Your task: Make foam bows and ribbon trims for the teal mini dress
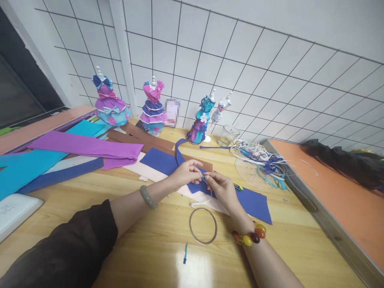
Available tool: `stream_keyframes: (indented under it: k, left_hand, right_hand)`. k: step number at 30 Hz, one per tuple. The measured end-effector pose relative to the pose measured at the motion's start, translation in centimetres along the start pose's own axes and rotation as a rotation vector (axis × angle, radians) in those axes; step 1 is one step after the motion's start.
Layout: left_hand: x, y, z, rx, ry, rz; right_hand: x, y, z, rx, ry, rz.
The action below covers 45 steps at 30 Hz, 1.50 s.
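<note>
Near the middle of the table, my left hand (188, 175) and my right hand (221, 187) meet fingertip to fingertip. Between them they pinch a small bright blue piece (203, 177), too small to make out its kind. A narrow pale strip seems to hang below the fingers. Under both hands lies a dark blue fabric strip (255, 204), on top of a pale pink strip (156, 172). A narrow dark blue band (179, 151) curls up behind my left hand. Beside my right hand, a yellow-green cutter or clip (238, 187) is partly hidden.
Small dress forms in folded dresses (111, 102) stand along the gridded wall, near a clear glass (228, 136). Ribbon scraps (258, 156) are heaped at right. Purple fabric (87, 144) and turquoise fabric (33, 170) lie left. A thin ring (203, 226) lies in front.
</note>
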<state>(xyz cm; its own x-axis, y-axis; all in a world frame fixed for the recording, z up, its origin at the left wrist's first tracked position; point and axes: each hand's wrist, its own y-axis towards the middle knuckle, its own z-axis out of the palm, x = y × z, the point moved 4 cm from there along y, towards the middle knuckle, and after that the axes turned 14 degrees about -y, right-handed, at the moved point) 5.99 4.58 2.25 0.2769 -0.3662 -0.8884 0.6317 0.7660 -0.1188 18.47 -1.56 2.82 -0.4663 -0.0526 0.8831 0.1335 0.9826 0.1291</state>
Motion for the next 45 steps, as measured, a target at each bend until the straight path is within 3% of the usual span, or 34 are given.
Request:
stream_keyframes:
  k: [15,27,34,38,45]
  left_hand:
    - [-0.36,-0.18,0.25,-0.016,-0.002,0.092]
    - [-0.17,-0.03,0.0,-0.02,-0.004,0.082]
    - [-0.59,-0.19,0.24,-0.027,-0.138,-0.022]
    - [-0.83,-0.11,0.08,-0.075,-0.09,-0.008]
    - [-0.53,-0.11,0.2,-0.007,-0.018,0.033]
  right_hand:
    - [0.11,0.06,0.02,0.003,0.096,0.073]
    - [-0.11,0.06,-0.06,-0.007,0.067,0.076]
    - [-0.44,0.18,-0.5,-0.032,0.091,0.078]
    - [-0.31,0.2,-0.56,-0.035,0.093,0.067]
    - [-0.21,0.11,-0.27,0.002,0.069,0.06]
